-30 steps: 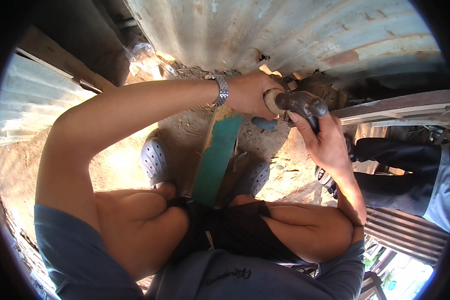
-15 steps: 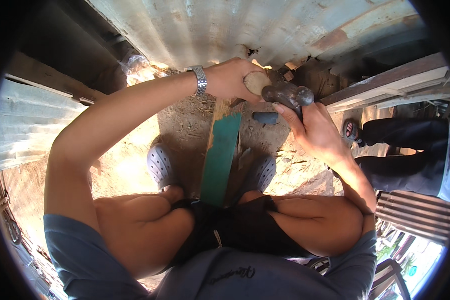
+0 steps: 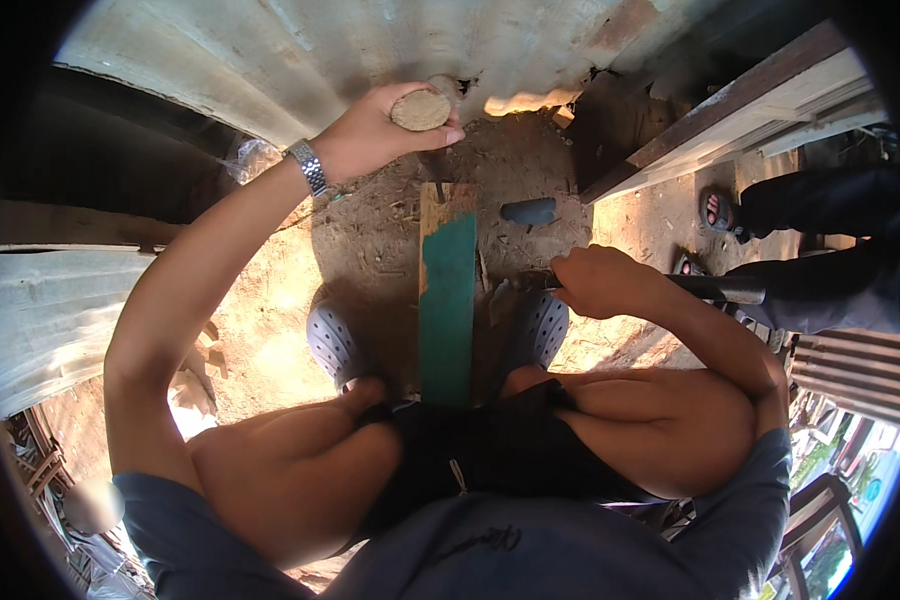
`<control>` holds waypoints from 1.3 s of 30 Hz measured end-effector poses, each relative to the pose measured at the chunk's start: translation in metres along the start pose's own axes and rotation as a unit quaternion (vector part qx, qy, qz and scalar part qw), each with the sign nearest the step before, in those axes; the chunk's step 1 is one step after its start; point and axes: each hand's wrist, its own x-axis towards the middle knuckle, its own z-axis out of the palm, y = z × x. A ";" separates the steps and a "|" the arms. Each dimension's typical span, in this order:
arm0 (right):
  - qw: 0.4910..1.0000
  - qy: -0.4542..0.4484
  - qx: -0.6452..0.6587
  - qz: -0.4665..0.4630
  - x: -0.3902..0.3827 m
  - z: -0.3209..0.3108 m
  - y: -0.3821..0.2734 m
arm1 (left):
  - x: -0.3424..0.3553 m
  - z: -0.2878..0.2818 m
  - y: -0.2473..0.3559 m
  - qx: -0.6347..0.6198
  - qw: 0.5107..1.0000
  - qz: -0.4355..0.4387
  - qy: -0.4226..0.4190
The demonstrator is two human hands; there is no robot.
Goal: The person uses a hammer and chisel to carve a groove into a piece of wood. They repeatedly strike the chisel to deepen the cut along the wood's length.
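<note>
Bare dirt ground point(image 3: 270, 330) fills the middle of the frame, sunlit at the left and shaded beneath us, with a corrugated metal sheet point(image 3: 370, 50) curving across the top. We squat over it, our knees at the lower centre and our grey clogs point(image 3: 335, 345) planted on either side of a wooden plank point(image 3: 448, 290) that runs up the middle, painted green along most of its length and bare at its far end.

Our left hand point(image 3: 375, 135), reaching toward the upper centre with a metal watch point(image 3: 308, 167) on the wrist, is closed around a round piece of wood point(image 3: 420, 110); its pale cut face turns toward us, just above the plank's bare end and apart from it. The rest of that piece is hidden inside the fingers and behind the hand, so we cannot tell its length.

Our right hand point(image 3: 595, 282), at centre right just beside the plank, is clenched on the handle of a dark tool point(image 3: 715, 290), whose shaft runs to the right. The tool's working end lies in shadow under the hand, and we cannot make out what kind it is.

A small dark object point(image 3: 528, 211) lies on the ground right of the plank's far end. At the right edge, another person's sandalled foot point(image 3: 718, 210) and dark trousers show, the rest cut off by the rim.
</note>
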 end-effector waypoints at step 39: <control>0.990 0.125 0.037 -0.046 -0.019 -0.020 0.000 | 0.010 0.013 0.001 0.062 0.995 0.059 -0.051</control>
